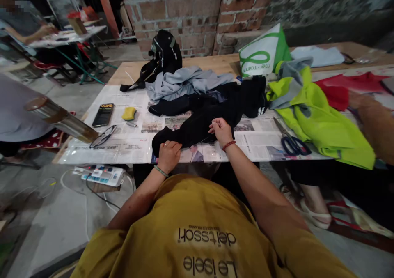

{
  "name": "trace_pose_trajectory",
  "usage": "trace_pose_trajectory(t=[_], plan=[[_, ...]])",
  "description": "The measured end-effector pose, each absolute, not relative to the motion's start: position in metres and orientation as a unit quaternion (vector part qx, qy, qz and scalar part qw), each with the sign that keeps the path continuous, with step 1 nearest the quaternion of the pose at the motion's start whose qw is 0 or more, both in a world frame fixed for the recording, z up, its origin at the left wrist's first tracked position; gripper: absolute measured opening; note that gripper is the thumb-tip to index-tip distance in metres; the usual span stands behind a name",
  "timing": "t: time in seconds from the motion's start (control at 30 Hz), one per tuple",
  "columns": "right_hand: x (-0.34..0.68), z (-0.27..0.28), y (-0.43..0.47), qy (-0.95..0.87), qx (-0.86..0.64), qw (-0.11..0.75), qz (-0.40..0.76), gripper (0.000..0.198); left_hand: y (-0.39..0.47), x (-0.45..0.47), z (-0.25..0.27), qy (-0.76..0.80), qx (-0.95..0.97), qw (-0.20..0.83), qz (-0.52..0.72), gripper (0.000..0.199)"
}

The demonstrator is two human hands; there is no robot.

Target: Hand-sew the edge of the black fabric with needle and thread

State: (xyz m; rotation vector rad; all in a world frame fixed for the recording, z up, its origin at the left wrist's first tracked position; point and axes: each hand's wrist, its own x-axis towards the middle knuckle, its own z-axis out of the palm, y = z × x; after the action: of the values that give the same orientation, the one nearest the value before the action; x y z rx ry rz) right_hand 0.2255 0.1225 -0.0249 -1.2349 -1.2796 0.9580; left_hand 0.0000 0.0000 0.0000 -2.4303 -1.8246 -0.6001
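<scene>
A black garment (197, 124) lies bunched across the newspaper-covered table in front of me, one sleeve or leg pointing to the near left. My left hand (169, 157) is closed on the near end of that garment, at the table's front edge. Above the garment's middle, my right hand (221, 131) is pinched, its fingertips too small to show what they hold. A thin pale line, like a thread, runs over the cloth just left of my right wrist. Dark-handled scissors (292, 143) lie to the right of my right hand.
Left on the table are a phone (104, 114), yellow sponge (129, 113), glasses (104, 136) and tilted bottle (63, 120). Behind lie grey cloth (187, 81), a black bag (166, 52) and a green-white bag (263, 54). A lime garment (326, 122) sits right; people sit nearby.
</scene>
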Motion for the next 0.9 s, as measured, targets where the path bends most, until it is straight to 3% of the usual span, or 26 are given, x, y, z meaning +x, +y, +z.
trace_pose_trajectory(t=[0.27, 0.4, 0.57, 0.67, 0.9], plan=[[0.229, 0.000, 0.113, -0.475, -0.471, 0.601, 0.438, 0.023, 0.008, -0.008, -0.004, -0.549, -0.786, -0.048, -0.280, 0.017], [0.227, 0.019, 0.075, -0.500, -0.443, 0.589, 0.454, 0.022, 0.016, -0.006, -0.008, -0.542, -0.766, -0.095, -0.334, 0.012], [0.208, 0.009, 0.020, -0.587, -0.482, 0.428, 0.490, 0.019, 0.020, -0.009, -0.010, -0.539, -0.725, -0.163, -0.396, 0.011], [0.193, -0.001, 0.005, -0.697, -0.486, 0.347, 0.398, 0.018, 0.018, -0.009, -0.010, -0.540, -0.718, -0.171, -0.405, 0.010], [0.170, -0.001, 0.006, -0.812, -0.480, 0.249, 0.218, 0.021, 0.014, -0.008, -0.011, -0.515, -0.724, -0.159, -0.431, 0.011]])
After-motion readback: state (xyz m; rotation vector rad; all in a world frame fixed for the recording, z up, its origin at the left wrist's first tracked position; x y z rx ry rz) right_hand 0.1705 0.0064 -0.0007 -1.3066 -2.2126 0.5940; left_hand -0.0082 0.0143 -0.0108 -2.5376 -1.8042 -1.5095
